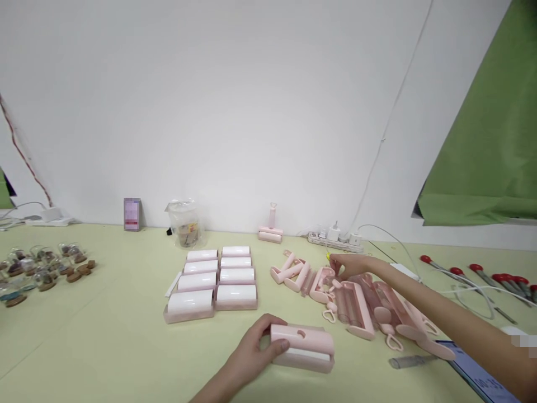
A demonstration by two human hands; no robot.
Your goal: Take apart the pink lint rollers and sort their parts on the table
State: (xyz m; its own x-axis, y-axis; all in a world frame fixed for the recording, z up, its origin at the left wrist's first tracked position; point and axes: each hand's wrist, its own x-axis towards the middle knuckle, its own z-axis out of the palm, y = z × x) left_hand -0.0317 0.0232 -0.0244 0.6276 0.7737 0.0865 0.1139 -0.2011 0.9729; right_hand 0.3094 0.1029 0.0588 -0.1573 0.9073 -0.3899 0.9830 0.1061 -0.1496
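My left hand (258,348) grips the left end of a pink roller case (308,342) near the table's front, thumb in front. A white roll shows through the case's lower part, and a curved slot is in its top. My right hand (346,266) reaches to the back of a pile of pink parts (356,305), its fingers bent downward among small pieces; what they hold, if anything, is hidden. Heart-ended pink handles (393,340) and a clear tube (409,361) lie at the pile's front edge.
White rolls in trays (237,295) stand in two columns left of centre. Behind are an upright pink roller (271,232), a plastic bag (187,226) and a power strip (333,242). Glass domes (44,274) lie far left, red-ended tools (478,271) right, a phone (478,372) front right.
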